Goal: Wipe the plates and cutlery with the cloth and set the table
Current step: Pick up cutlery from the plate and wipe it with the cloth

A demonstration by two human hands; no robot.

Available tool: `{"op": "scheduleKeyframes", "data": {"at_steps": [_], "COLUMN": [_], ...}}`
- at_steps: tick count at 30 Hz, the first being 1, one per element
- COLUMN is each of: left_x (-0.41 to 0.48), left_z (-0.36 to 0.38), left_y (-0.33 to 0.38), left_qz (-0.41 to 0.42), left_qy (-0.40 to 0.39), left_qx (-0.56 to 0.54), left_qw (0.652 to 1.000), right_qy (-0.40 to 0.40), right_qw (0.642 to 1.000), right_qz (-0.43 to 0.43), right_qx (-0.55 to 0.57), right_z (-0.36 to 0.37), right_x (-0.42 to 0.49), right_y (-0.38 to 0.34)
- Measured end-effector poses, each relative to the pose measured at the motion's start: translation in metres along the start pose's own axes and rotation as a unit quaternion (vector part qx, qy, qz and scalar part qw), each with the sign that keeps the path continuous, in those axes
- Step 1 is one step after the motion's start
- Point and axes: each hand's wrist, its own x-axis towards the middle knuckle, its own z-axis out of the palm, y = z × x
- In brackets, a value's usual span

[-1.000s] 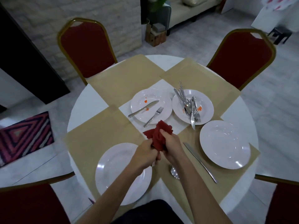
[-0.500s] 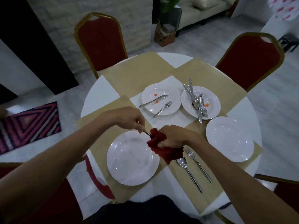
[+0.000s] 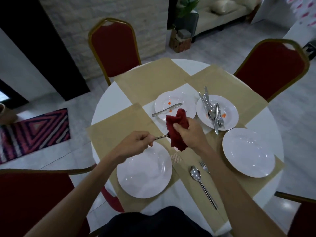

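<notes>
Red cloth [image 3: 177, 129] is bunched in the right hand [image 3: 189, 132], whose fingers curl tightly round it above the middle of the table [image 3: 109, 103]. The left hand [image 3: 136, 142] pinches the handle of a utensil [image 3: 160, 137] between thumb and curled fingers. The utensil's head is buried in the cloth, so its kind cannot be told. Both hands hover over the tan mats [image 3: 150, 79], just beyond the near plate [image 3: 144, 177], which looks clean. A second plate [image 3: 248, 152], also clean, lies to the right. Between them rest a spoon [image 3: 201, 183] and a fork [image 3: 204, 166], the fork partly hidden by the right forearm. Farther off, a stained plate [image 3: 181, 98] carries a knife [image 3: 166, 109], and the last plate [image 3: 229, 106], also stained, bears a heap of cutlery [image 3: 212, 110]. Red chairs [image 3: 114, 48] ring the table.
</notes>
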Motion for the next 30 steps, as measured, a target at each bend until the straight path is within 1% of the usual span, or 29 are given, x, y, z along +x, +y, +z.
{"op": "scheduleKeyframes", "data": {"at_steps": [1,2,4,5,6,7,9,11,12,14,15,16,17,18,19,20,21,22,23,24,26,27,28,30], "left_x": [0.002,0.004,0.008,0.009,0.01,0.01,0.009,0.006,0.005,0.003,0.003,0.003,0.005,0.007,0.01,0.013,0.016,0.018,0.02,0.022,0.022,0.021,0.02,0.016], "left_z": [0.006,0.014,0.033,0.044,0.055,0.064,0.069,0.056,0.042,0.007,-0.01,-0.025,-0.036,-0.043,-0.045,-0.044,-0.042,-0.038,-0.035,-0.031,-0.025,-0.026,-0.029,-0.037], "left_y": [-0.001,0.0,0.002,0.003,0.004,0.003,-0.002,-0.008,-0.01,-0.011,-0.011,-0.011,-0.01,-0.009,-0.006,-0.002,0.004,0.011,0.017,0.022,0.025,0.021,0.014,-0.002], "left_qz": [-0.016,-0.032,-0.058,-0.066,-0.073,-0.081,-0.091,-0.086,-0.079,-0.064,-0.052,-0.038,-0.023,-0.011,-0.001,0.011,0.024,0.036,0.049,0.061,0.082,0.085,0.084,0.076], "left_qy": [0.018,0.038,0.083,0.105,0.121,0.131,0.13,0.089,0.059,0.012,0.0,-0.01,-0.021,-0.035,-0.05,-0.063,-0.075,-0.087,-0.099,-0.11,-0.118,-0.111,-0.098,-0.072], "left_qx": [-0.037,-0.066,-0.089,-0.09,-0.089,-0.093,-0.117,-0.116,-0.092,0.001,0.06,0.117,0.171,0.216,0.251,0.279,0.307,0.333,0.357,0.379,0.406,0.401,0.382,0.313], "left_qw": [0.999,0.997,0.991,0.988,0.986,0.984,0.98,0.986,0.991,0.998,0.997,0.992,0.985,0.976,0.967,0.958,0.948,0.938,0.928,0.917,0.902,0.905,0.915,0.944], "right_qy": [0.056,0.117,0.221,0.246,0.249,0.234,0.184,0.139,0.12,0.057,-0.004,-0.079,-0.156,-0.225,-0.278,-0.311,-0.33,-0.344,-0.355,-0.36,-0.35,-0.332,-0.31,-0.251], "right_qw": [0.997,0.987,0.951,0.932,0.919,0.914,0.924,0.945,0.959,0.986,0.994,0.994,0.985,0.967,0.938,0.9,0.865,0.841,0.832,0.831,0.838,0.846,0.859,0.908], "right_qz": [0.032,0.067,0.126,0.154,0.179,0.2,0.211,0.191,0.168,0.107,0.083,0.072,0.066,0.053,0.029,0.004,-0.016,-0.025,-0.025,-0.027,-0.06,-0.087,-0.105,-0.1], "right_qx": [0.045,0.092,0.174,0.215,0.249,0.264,0.258,0.225,0.196,0.114,0.077,0.038,-0.018,-0.102,-0.205,-0.304,-0.378,-0.416,-0.425,-0.424,-0.415,-0.408,-0.393,-0.321], "right_z": [0.012,0.024,0.047,0.059,0.071,0.08,0.084,0.068,0.054,0.027,0.015,0.005,-0.001,-0.004,-0.004,-0.003,0.002,0.007,0.012,0.016,0.022,0.023,0.023,0.017], "right_x": [0.0,-0.001,-0.006,-0.008,-0.01,-0.011,-0.011,-0.011,-0.012,-0.012,-0.011,-0.01,-0.009,-0.008,-0.008,-0.009,-0.01,-0.011,-0.013,-0.015,-0.016,-0.015,-0.014,-0.013], "right_y": [0.004,0.006,0.006,0.004,0.003,0.001,0.0,0.0,0.002,0.009,0.01,0.008,0.005,-0.001,-0.008,-0.016,-0.023,-0.029,-0.032,-0.033,-0.029,-0.025,-0.021,-0.012]}}
